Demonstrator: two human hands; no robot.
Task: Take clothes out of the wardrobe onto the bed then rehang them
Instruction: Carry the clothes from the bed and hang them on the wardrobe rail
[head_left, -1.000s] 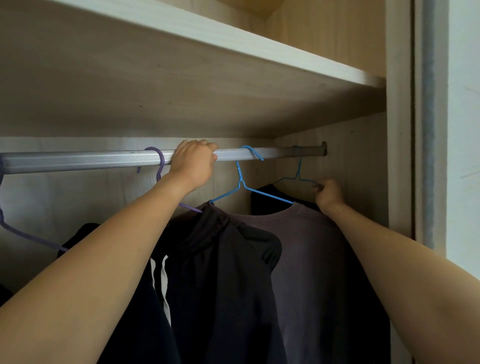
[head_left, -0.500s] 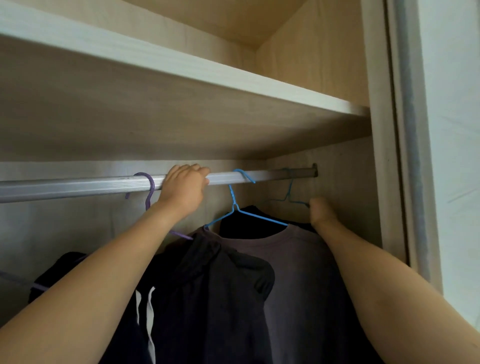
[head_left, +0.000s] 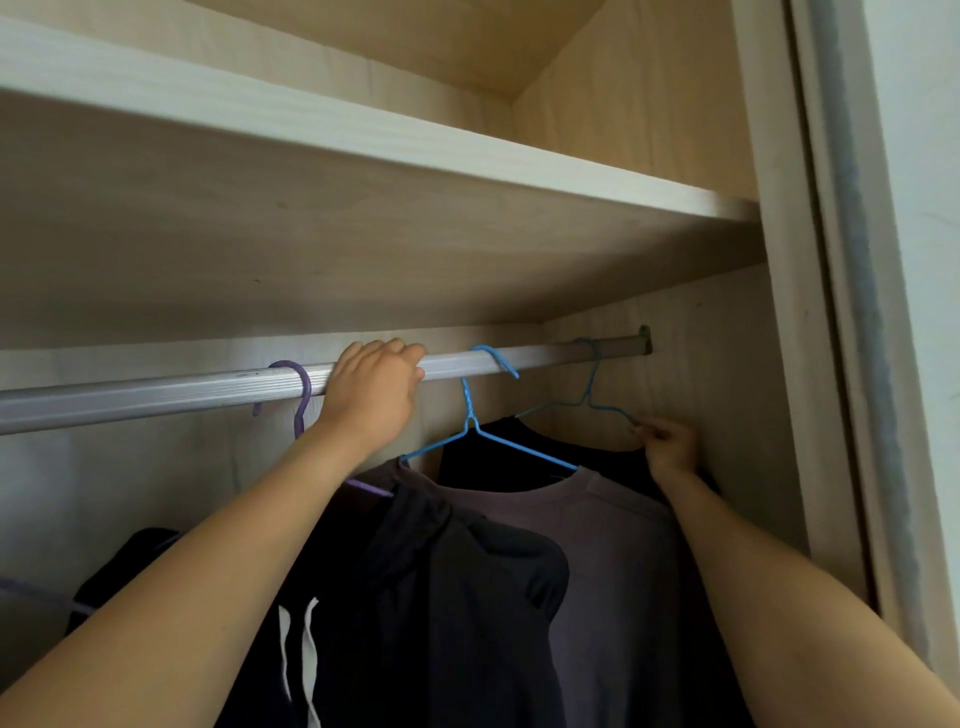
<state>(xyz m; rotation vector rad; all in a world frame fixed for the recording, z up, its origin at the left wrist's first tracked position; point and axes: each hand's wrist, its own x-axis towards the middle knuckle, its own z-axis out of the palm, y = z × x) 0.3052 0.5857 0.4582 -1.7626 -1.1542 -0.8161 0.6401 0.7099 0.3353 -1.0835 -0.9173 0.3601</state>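
Observation:
A metal rail (head_left: 156, 389) runs across the wardrobe. My left hand (head_left: 374, 389) grips the rail between a purple hanger hook (head_left: 301, 384) and a blue hanger (head_left: 478, 415). The blue hanger carries a purple-grey shirt (head_left: 613, 545). In front of it hangs a dark hooded top (head_left: 441, 597) with white drawstrings. At the far right a second blue wire hanger (head_left: 587, 395) holds a black garment (head_left: 509, 452). My right hand (head_left: 670, 447) pinches the right shoulder of that hanger.
A wooden shelf (head_left: 363, 135) sits just above the rail. The wardrobe's right side panel (head_left: 727, 415) is close beside my right hand. The door frame (head_left: 841, 312) stands further right. More dark clothing (head_left: 124, 561) hangs at the lower left.
The view tilted upward, so rail and hands sit lower in frame. My right hand's fingers now show pinching the far-right hanger's wire. My left hand stays on the rail.

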